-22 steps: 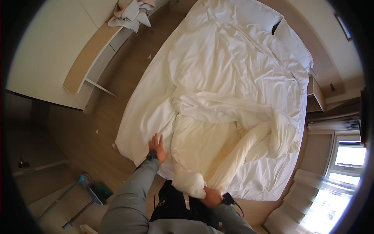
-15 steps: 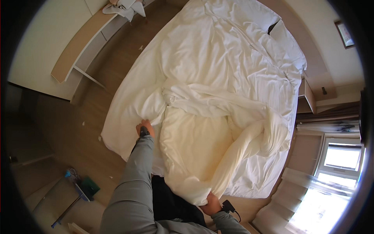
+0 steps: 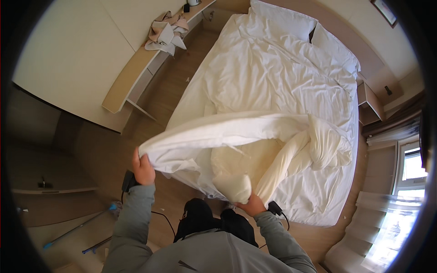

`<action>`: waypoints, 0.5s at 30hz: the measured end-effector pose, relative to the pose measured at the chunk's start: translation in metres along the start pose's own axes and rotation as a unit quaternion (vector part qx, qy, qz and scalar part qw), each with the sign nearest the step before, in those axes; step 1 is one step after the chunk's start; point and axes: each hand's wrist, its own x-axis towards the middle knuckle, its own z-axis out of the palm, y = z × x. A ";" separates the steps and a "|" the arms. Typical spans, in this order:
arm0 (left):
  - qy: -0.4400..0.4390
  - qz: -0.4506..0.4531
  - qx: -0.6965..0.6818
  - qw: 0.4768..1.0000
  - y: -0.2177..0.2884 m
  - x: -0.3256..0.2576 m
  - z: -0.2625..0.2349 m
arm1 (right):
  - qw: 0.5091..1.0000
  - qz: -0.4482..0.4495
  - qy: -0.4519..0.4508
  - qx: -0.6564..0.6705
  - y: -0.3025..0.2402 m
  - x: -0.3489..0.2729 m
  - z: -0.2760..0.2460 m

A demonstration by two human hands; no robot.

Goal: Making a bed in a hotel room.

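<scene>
Standing at the foot of the bed: the person's grey sleeves enter from the lower edge, and both hands work one piece of bedding.
Right hand [image 3: 251,205]: grip closed on a bunched cream end of the duvet insert [image 3: 255,164], held low and close to the body, apparently so that the filling stays gathered while the cover is handled.
Left hand [image 3: 143,167]: grip closed on the edge of the white duvet cover [image 3: 227,132], raised out over the floor at the left; the lift pulls that edge taut into a long ridge across the bed.
Duvet cover and insert: lying across the near half of the mattress, the cover's opening facing the person, the cream insert showing inside it and twisting away to the right in a thick roll.
Bed [image 3: 282,82]: its white sheet, creased, lies bare beyond the duvet.
Floor at left: a blue-handled mop [image 3: 77,226] lies near the left sleeve, well apart from the bedding.
Desk [image 3: 136,77]: a long wall-mounted desk along the left wall, carrying a heap of crumpled cloths [image 3: 165,35] at its far end.
Pillows [image 3: 284,18]: two white pillows at the headboard, side by side, a dark gap between them.
Window [image 3: 412,166]: at the right, with pale curtains below it.
</scene>
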 end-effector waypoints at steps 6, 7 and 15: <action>-0.659 0.021 -0.003 0.752 0.091 -0.065 -0.082 | 0.956 -0.174 0.028 -0.233 -0.028 0.044 0.104; -0.676 -0.012 0.015 0.737 0.085 -0.079 -0.094 | 0.956 -0.179 0.024 -0.232 -0.038 0.049 0.116; -0.548 -0.142 0.188 0.803 0.003 -0.020 -0.175 | 0.966 -0.190 -0.004 -0.178 -0.102 0.105 0.120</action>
